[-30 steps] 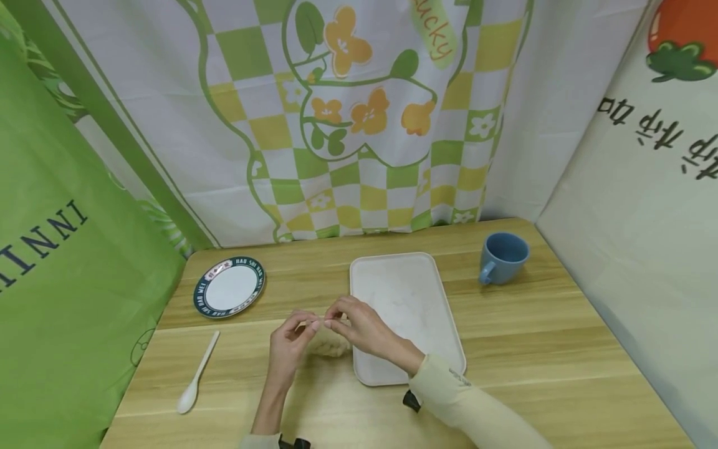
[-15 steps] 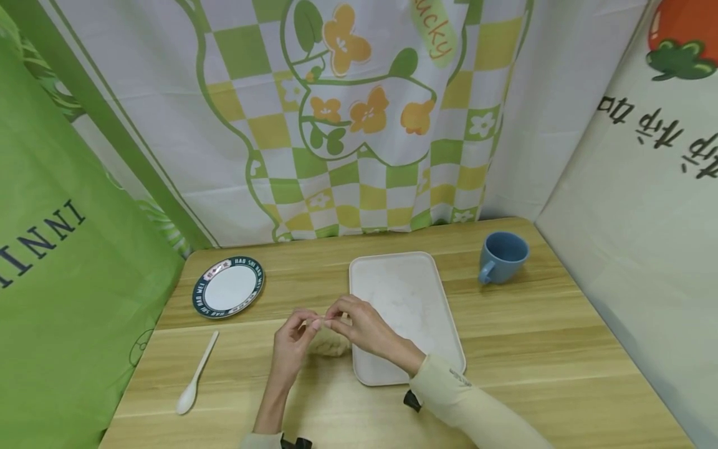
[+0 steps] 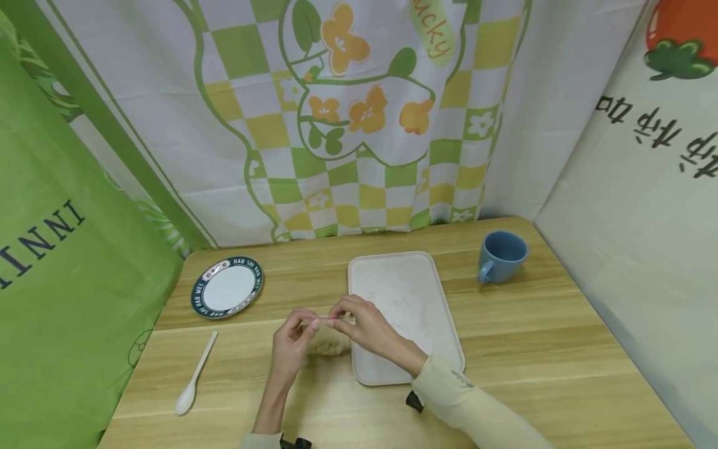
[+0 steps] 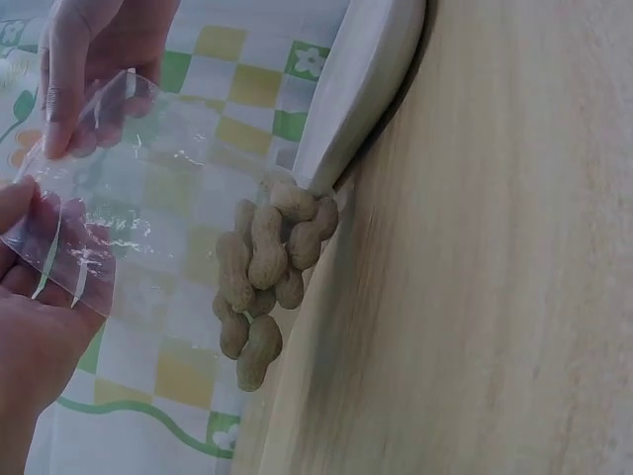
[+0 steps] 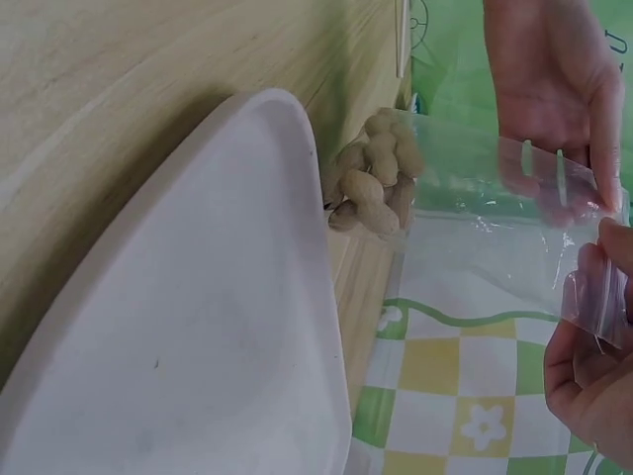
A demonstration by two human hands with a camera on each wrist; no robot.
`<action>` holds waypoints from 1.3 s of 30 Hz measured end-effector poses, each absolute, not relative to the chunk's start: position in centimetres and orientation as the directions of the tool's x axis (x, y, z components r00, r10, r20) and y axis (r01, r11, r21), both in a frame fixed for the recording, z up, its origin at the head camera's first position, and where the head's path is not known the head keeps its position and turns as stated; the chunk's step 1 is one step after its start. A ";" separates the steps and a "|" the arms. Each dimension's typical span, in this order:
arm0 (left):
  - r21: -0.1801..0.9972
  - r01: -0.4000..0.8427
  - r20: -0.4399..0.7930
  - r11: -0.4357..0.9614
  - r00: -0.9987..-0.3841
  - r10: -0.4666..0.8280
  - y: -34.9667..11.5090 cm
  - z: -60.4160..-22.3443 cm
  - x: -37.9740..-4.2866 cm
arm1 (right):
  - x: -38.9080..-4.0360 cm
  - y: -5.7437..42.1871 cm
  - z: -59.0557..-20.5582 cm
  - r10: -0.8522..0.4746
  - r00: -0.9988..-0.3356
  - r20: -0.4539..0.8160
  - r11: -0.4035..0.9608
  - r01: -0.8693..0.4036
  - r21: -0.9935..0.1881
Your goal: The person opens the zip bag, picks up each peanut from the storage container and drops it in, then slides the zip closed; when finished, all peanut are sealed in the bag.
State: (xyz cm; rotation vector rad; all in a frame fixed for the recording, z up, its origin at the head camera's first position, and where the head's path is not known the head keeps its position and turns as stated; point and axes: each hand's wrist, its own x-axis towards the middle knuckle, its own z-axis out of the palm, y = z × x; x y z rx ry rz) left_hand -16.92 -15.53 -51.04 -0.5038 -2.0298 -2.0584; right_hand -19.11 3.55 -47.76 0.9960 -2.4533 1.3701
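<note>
A clear plastic zip bag (image 4: 158,223) hangs upright between both hands, with several unshelled peanuts (image 4: 262,257) gathered at its bottom. Its top edge is pinched by my left hand (image 3: 288,346) on one side and by my right hand (image 3: 364,327) on the other, a short gap between the fingertips. In the right wrist view the seal strip of the bag (image 5: 485,233) crosses near the fingers. From the head view the peanuts (image 3: 327,345) sit low behind the hands, just left of the tray. Whether the bag's mouth is parted I cannot tell.
A shallow white tray (image 3: 401,299) lies right of the bag, partly under the right forearm. The dark-rimmed plate (image 3: 229,288) stands at the back left, with a white spoon (image 3: 195,377) nearer. A blue mug (image 3: 503,257) is at the back right. Curtains surround the wooden table (image 3: 521,362).
The right hand has shifted very slightly right, so the fingertips of the two hands are a little farther apart along the bag's top edge. Both hands have kept their pinch.
</note>
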 end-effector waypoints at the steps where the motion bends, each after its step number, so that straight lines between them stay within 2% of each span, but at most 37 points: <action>1: 0.927 0.374 0.376 -0.037 -0.922 0.093 -15.5 -51.1 -16.9 | -19.1 3.6 -47.8 -0.473 -0.765 0.437 0.356 -0.620 -0.699; 7: 0.919 0.392 0.395 -0.054 -0.911 0.114 -15.4 -51.3 -17.0 | -19.0 3.5 -47.8 -0.480 -0.760 0.438 0.346 -0.623 -0.701; 11: 0.907 0.420 0.421 -0.034 -0.904 0.075 -15.5 -51.4 -17.0 | -19.0 3.7 -47.8 -0.462 -0.773 0.436 0.342 -0.608 -0.716; 15: 0.922 0.385 0.387 -0.044 -0.922 0.032 -15.6 -51.4 -17.0 | -19.0 3.9 -47.9 -0.457 -0.764 0.456 0.331 -0.621 -0.710; 20: 0.943 0.328 0.330 -0.058 -0.943 0.043 -15.5 -51.3 -17.0 | -19.0 3.9 -48.0 -0.472 -0.742 0.476 0.318 -0.647 -0.693; 28: 0.937 0.348 0.348 -0.014 -0.937 -0.010 -15.6 -51.1 -17.0 | -19.0 4.0 -48.2 -0.437 -0.775 0.457 0.310 -0.607 -0.732; 35: 0.948 0.313 0.316 -0.066 -0.947 0.058 -16.0 -51.1 -17.1 | -19.2 4.2 -48.3 -0.436 -0.757 0.488 0.270 -0.627 -0.731; 39: 0.952 0.305 0.307 -0.038 -0.950 0.060 -16.0 -50.9 -17.1 | -19.1 4.3 -48.2 -0.428 -0.783 0.452 0.262 -0.586 -0.767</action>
